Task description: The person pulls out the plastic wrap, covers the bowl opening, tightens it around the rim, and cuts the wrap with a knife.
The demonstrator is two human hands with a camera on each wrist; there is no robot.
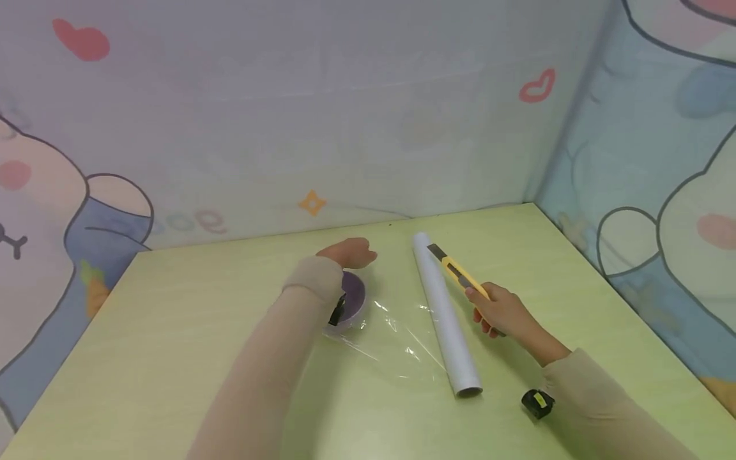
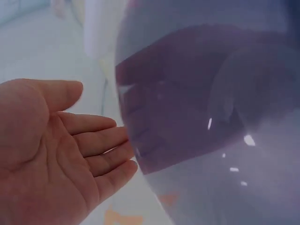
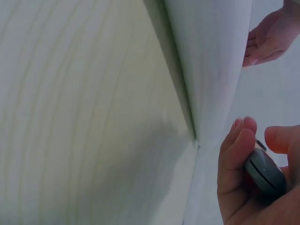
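A purple bowl (image 1: 356, 295), partly hidden by my left sleeve, stands on the table with clear plastic film (image 1: 402, 338) stretching from it toward a long white roll (image 1: 445, 319). Beyond the bowl is my left hand (image 1: 349, 252); in the left wrist view this hand (image 2: 70, 145) holds nothing, its fingers extended beside the bowl's rim (image 2: 133, 145). My right hand (image 1: 501, 310) grips a yellow utility knife (image 1: 468, 278) just right of the roll. The knife's dark front end overlaps the roll's far part. Only its dark butt (image 3: 267, 173) shows in the right wrist view.
A small black device (image 1: 538, 404) with a yellow label is beside my right sleeve. Another black piece (image 1: 338, 311) shows by the left sleeve. The pale green table (image 1: 172, 332) ends at a printed cloth backdrop (image 1: 356, 128) behind and at the sides.
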